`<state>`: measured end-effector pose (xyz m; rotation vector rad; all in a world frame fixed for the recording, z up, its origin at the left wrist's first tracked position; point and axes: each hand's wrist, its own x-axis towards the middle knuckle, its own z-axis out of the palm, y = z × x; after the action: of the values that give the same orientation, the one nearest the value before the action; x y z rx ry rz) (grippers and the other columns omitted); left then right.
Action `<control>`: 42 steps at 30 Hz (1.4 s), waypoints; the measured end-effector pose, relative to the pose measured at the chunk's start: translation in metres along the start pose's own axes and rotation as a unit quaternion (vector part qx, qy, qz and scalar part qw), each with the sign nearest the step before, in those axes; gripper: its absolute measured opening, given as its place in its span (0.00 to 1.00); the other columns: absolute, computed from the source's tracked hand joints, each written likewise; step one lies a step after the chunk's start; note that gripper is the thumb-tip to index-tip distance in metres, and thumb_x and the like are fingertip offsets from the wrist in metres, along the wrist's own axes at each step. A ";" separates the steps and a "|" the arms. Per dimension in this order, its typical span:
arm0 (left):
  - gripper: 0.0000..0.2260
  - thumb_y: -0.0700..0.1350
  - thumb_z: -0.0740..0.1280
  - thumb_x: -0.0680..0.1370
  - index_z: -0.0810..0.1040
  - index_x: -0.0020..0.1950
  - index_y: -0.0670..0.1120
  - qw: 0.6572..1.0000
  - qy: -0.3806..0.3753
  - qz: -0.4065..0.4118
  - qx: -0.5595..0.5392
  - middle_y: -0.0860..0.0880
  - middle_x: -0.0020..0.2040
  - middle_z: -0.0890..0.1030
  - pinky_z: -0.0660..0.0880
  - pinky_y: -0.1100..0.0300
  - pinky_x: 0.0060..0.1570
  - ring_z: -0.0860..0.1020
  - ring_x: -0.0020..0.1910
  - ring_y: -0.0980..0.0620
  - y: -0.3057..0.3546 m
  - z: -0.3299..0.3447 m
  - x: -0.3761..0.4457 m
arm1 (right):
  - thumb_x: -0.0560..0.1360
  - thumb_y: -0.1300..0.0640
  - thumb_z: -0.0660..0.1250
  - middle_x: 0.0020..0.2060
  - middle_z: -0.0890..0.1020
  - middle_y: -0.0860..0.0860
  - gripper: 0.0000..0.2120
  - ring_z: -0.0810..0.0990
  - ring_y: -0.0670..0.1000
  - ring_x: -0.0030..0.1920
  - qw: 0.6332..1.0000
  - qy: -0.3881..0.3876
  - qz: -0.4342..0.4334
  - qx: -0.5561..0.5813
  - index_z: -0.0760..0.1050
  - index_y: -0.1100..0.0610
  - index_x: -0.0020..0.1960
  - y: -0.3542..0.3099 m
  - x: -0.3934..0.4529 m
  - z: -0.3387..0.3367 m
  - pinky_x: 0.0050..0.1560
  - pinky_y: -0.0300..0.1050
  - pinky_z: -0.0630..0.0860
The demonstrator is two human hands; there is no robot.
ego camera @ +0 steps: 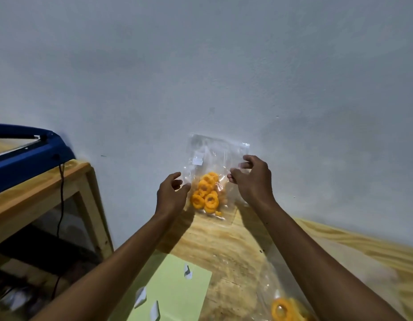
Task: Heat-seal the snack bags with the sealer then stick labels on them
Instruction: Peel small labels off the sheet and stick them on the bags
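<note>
The snack bag (212, 179) leans against the wall (201, 66); limp, light, slippery film. Left hand (172, 195) and right hand (251, 179), loosely curled, flank its side edges without gripping.

Wall (224, 77) blocks behind; sealer (27, 156) crowds left

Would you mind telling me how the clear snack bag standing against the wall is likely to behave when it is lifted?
The snack bag will probably be floppy: its thin clear film is wrinkled. It is likely bottom-heavy yet light, since the orange rings fill only its lower part. The glossy film may feel slippery.
</note>
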<state>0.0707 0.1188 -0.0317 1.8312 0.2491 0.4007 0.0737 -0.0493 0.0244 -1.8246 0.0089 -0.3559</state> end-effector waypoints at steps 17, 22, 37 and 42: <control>0.20 0.39 0.67 0.76 0.71 0.68 0.44 0.988 0.038 0.112 0.095 0.45 0.68 0.71 0.62 0.58 0.65 0.66 0.69 0.46 0.012 -0.004 -0.055 | 0.72 0.66 0.70 0.59 0.75 0.60 0.32 0.79 0.61 0.59 0.991 -0.043 0.073 -0.105 0.63 0.65 0.73 -0.004 -0.030 -0.048 0.54 0.48 0.76; 0.11 0.38 0.67 0.74 0.78 0.56 0.45 0.985 -0.043 0.157 0.060 0.49 0.58 0.78 0.67 0.64 0.53 0.73 0.57 0.52 0.035 0.017 -0.107 | 0.73 0.63 0.69 0.50 0.82 0.62 0.20 0.83 0.59 0.48 0.969 -0.081 0.079 -0.220 0.72 0.66 0.64 -0.009 -0.064 -0.098 0.55 0.50 0.79; 0.23 0.42 0.71 0.75 0.69 0.66 0.36 0.966 -0.229 -0.028 0.113 0.37 0.61 0.76 0.73 0.53 0.55 0.76 0.58 0.40 0.043 0.069 -0.179 | 0.73 0.55 0.66 0.38 0.75 0.55 0.10 0.76 0.57 0.39 0.862 -0.084 0.193 -0.460 0.67 0.60 0.46 0.006 -0.164 -0.180 0.36 0.42 0.71; 0.05 0.38 0.67 0.77 0.78 0.48 0.35 0.972 -0.204 -0.070 -0.099 0.41 0.36 0.79 0.75 0.66 0.31 0.79 0.28 0.54 0.051 0.046 -0.184 | 0.73 0.53 0.68 0.56 0.77 0.60 0.22 0.79 0.61 0.54 0.914 -0.023 0.175 -0.365 0.67 0.64 0.62 0.006 -0.161 -0.177 0.47 0.46 0.75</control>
<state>-0.0822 -0.0046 -0.0212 1.6445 0.0500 -0.0522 -0.1222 -0.1869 0.0231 -2.5119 0.4900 -0.0437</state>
